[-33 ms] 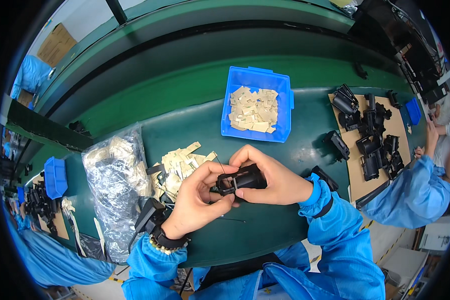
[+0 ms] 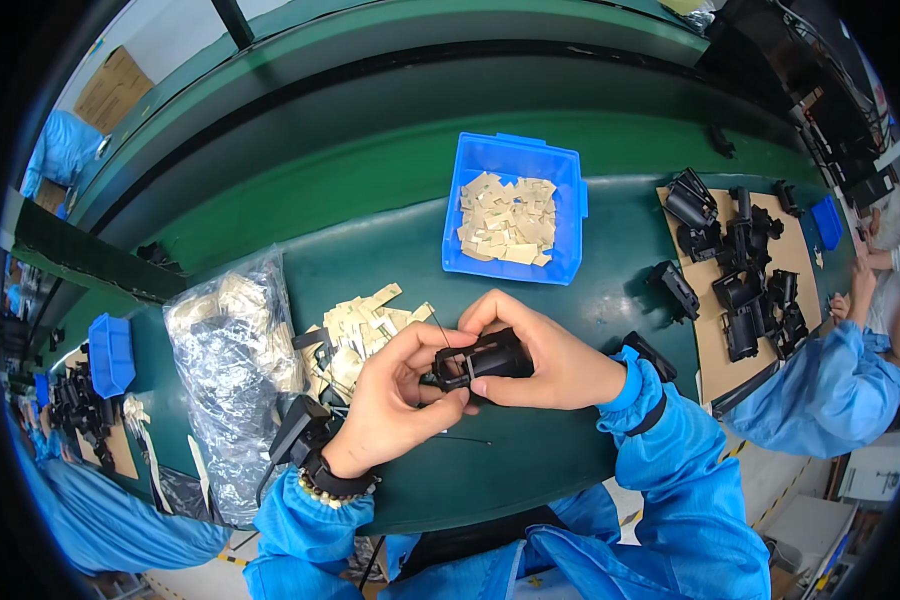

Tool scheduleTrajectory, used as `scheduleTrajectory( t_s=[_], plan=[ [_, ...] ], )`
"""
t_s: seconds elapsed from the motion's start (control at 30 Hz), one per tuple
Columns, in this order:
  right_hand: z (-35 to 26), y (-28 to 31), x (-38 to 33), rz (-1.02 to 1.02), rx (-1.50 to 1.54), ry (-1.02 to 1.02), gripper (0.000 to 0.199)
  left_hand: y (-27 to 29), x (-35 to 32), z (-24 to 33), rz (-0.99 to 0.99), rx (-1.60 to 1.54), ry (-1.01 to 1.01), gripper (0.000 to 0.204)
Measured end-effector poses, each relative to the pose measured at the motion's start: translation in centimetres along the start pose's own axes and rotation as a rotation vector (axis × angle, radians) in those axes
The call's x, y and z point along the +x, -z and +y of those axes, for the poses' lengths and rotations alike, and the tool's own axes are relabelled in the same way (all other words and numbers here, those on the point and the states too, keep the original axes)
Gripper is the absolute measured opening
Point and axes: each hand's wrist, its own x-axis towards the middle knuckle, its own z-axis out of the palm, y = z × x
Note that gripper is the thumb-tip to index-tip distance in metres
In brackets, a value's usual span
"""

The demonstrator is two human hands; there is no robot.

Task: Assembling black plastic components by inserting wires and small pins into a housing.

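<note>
Both my hands hold a black plastic housing [image 2: 500,358] above the green table [image 2: 530,450]. My left hand [image 2: 395,395] pinches its open-framed left end, where a thin black wire sticks up and another trails below. My right hand [image 2: 545,365] wraps the rounded right end, its thumb pressed on the near side next to a pale strip across the frame. Just beyond my left hand lies a loose pile of cream-coloured strips [image 2: 355,330]. Parts of the housing are hidden by my fingers.
A blue bin [image 2: 567,240] with small cream pieces stands at the back. To the left lies a filled clear plastic bag [image 2: 230,380]. Several black housings [image 2: 740,290] rest on a cardboard sheet [image 2: 715,365] at right, beside a co-worker's blue sleeve [image 2: 820,390].
My hands and the housing show no visible movement. At the far right, the co-worker's hand has shifted slightly.
</note>
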Motion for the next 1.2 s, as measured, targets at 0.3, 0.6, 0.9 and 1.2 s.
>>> scheduleTrajectory(
  t_s=[0.3, 0.6, 0.9, 1.2],
  plan=[
    [0.6, 0.4, -0.1, -0.091, 0.102, -0.119, 0.038, 0.1, -0.1, 0.1, -0.023, -0.057, 0.057, 0.044],
    [0.0, -0.2, -0.3, -0.054, 0.138, -0.126, 0.036, 0.0, -0.2, -0.2, -0.012, -0.081, 0.066, 0.043],
    [0.1, -0.5, -0.1, -0.059, 0.187, -0.083, 0.032, 0.0, -0.1, -0.5, -0.010, -0.116, 0.055, 0.042],
    [0.0, -0.5, -0.3, -0.036, 0.138, -0.120, 0.030, 0.0, -0.1, -0.3, -0.017, -0.119, 0.078, 0.040]
  ],
)
